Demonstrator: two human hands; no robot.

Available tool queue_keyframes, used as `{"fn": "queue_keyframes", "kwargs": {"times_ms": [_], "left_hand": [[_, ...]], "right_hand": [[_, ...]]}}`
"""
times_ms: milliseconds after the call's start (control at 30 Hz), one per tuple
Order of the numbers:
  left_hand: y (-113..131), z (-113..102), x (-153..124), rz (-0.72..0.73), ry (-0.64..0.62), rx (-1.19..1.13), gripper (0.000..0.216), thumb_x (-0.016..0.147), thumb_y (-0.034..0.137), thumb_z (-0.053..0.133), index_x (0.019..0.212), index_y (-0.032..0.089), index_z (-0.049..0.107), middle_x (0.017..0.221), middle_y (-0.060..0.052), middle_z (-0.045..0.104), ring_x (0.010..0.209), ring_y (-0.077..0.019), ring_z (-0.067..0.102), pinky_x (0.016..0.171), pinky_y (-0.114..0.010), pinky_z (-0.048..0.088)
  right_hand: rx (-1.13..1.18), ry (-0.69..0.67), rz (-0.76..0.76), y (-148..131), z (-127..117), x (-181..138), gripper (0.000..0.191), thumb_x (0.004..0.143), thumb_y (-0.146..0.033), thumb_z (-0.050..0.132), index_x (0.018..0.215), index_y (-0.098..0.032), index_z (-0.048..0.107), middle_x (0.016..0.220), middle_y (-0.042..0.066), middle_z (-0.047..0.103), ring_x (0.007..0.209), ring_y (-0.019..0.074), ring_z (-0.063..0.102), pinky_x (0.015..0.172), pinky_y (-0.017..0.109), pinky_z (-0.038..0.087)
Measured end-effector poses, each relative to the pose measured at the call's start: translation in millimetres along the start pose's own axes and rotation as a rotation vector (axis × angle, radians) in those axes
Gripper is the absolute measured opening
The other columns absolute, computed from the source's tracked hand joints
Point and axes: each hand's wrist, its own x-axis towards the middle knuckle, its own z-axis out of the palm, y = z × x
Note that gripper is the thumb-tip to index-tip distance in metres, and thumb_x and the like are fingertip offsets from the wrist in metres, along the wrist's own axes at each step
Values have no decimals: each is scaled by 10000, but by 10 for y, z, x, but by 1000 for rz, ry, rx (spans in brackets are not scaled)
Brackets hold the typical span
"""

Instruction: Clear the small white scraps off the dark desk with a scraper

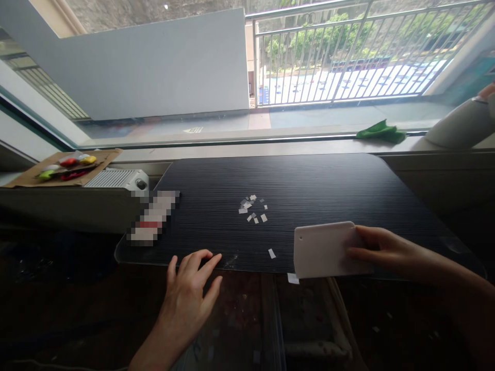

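My right hand (pixel 373 246) grips a flat white scraper (pixel 323 250) by its right end. It is a thin, rounded-corner sheet with a small hole near its upper left corner, held at the table's front edge. A scrap of white paper (pixel 293 279) shows at its lower left corner. My left hand (pixel 190 286) is open, fingers spread, at the front edge of the dark table (pixel 216 175), holding nothing. Several small paper pieces (pixel 247 205) lie in a loose cluster mid-table, and a single white piece (pixel 271 253) lies nearer the front edge.
A blurred-out flat item (pixel 154 219) lies at the table's left. Beyond it are a white ridged device (pixel 118 179) and brown cardboard (pixel 25 178) bearing colourful items. On the windowsill are a green cloth-like piece (pixel 382 132) and a large white object (pixel 460 123). Scraps dot the dark floor.
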Motion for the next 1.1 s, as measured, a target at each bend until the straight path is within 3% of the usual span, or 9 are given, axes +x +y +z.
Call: {"fn": "queue_keyframes", "kwargs": {"times_ms": [133, 267, 400, 533, 800, 1100], "left_hand": [[-1, 9, -5, -5, -10, 6, 356, 892, 247, 513, 1215, 285, 657, 1173, -77, 663, 1121, -284, 604, 1087, -650, 302], [-8, 18, -8, -4, -24, 15, 368, 893, 245, 515, 1233, 296, 647, 1188, -77, 656, 1136, -287, 597, 1085, -654, 303], [-3, 10, -12, 3, -30, 21, 374, 912, 246, 482, 1251, 286, 634, 1206, -90, 648, 1147, -297, 595, 1058, -683, 316], [-6, 2, -20, 11, -33, 24, 375, 900, 250, 506, 1248, 292, 639, 1204, -88, 653, 1140, -302, 599, 1059, -679, 321], [10, 3, -21, 14, -26, 11, 369, 903, 250, 502, 1244, 289, 638, 1192, -84, 650, 1129, -294, 603, 1071, -680, 302], [19, 20, 29, 14, 33, -12, 371, 905, 255, 506, 1255, 281, 627, 1221, -84, 643, 1155, -298, 593, 1078, -672, 307]], "right_hand": [[-42, 72, -35, -69, -10, 47, 417, 736, -573, 721, 916, -197, 700, 846, 58, 745, 796, 263, 700, 686, 356, 577], [-12, 123, -148, -250, 117, 358, 352, 691, -491, 753, 843, -186, 666, 829, 49, 733, 776, 235, 687, 681, 332, 553], [-99, 46, -197, -390, 241, 698, 274, 721, -421, 687, 834, -177, 632, 798, 30, 706, 745, 209, 658, 680, 325, 525], [-161, -45, -181, -434, 230, 828, 225, 725, -355, 679, 850, -170, 655, 791, 18, 710, 735, 203, 638, 644, 303, 490], [-203, -160, -101, -434, 138, 639, 255, 706, -371, 700, 854, -166, 675, 758, -2, 706, 703, 190, 616, 597, 279, 447], [-91, -151, -73, -341, 90, 246, 310, 752, -448, 728, 889, -172, 688, 855, 45, 748, 795, 235, 682, 683, 312, 547]]}}
